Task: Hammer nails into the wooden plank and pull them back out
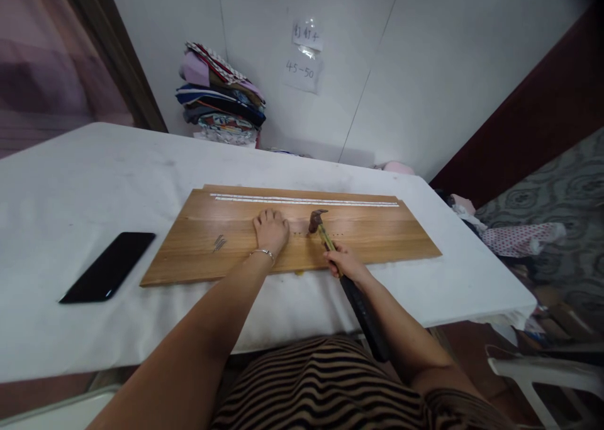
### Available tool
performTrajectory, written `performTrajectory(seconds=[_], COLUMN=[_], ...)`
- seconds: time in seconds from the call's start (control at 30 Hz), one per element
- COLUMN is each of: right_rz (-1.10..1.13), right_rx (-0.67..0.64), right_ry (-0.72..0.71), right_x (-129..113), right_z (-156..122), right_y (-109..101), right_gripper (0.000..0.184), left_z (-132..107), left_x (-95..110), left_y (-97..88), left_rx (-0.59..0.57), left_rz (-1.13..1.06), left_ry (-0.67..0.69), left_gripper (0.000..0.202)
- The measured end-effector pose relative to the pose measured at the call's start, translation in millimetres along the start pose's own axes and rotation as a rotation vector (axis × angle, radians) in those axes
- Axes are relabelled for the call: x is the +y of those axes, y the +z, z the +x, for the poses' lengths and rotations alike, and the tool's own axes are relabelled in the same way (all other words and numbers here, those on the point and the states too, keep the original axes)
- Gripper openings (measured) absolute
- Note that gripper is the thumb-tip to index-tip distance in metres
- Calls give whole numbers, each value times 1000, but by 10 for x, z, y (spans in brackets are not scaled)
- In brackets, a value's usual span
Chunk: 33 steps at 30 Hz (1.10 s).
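Observation:
A wooden board (226, 216) lies lengthwise across the table before me. My left hand (272, 231) rests on it, fingers lying forward on the wood and nothing visible in them. My right hand (346, 263) grips a claw hammer (326, 238) partway along its yellow and black handle. The hammer's rusty head is at the middle of the board, just right of my left hand; whether it touches the wood I cannot tell. Small dark dots (338, 234), perhaps nails, run in a row beside the head. Loose nails (219, 243) lie in a small pile on the board's left part.
Two white strips (306, 201) run along the board's far edge. A black phone (111, 266) lies left of the board on the white-covered table (165, 159). Folded cloth (221, 96) is stacked by the wall, which carries paper notes (302, 71). A white stool (542, 373) stands at lower right.

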State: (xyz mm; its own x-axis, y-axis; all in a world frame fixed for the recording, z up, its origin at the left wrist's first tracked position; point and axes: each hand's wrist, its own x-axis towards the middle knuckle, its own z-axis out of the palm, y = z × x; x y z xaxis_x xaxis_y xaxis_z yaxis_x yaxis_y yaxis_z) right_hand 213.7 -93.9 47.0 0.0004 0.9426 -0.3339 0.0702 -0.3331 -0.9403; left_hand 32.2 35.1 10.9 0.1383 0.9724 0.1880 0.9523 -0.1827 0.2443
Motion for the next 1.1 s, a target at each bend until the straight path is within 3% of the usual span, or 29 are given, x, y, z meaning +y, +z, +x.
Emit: performTrajectory(seconds=[1.1], right_rz=[-41], right_rx=[-10], right_ry=[-13], right_x=[21], right_z=[-29], right_y=[13], right_gripper=[32], left_z=[-8], left_x=[-7], left_y=[-11], left_rx=[9], left_rz=[-22], left_ry=[7], left_gripper=[43])
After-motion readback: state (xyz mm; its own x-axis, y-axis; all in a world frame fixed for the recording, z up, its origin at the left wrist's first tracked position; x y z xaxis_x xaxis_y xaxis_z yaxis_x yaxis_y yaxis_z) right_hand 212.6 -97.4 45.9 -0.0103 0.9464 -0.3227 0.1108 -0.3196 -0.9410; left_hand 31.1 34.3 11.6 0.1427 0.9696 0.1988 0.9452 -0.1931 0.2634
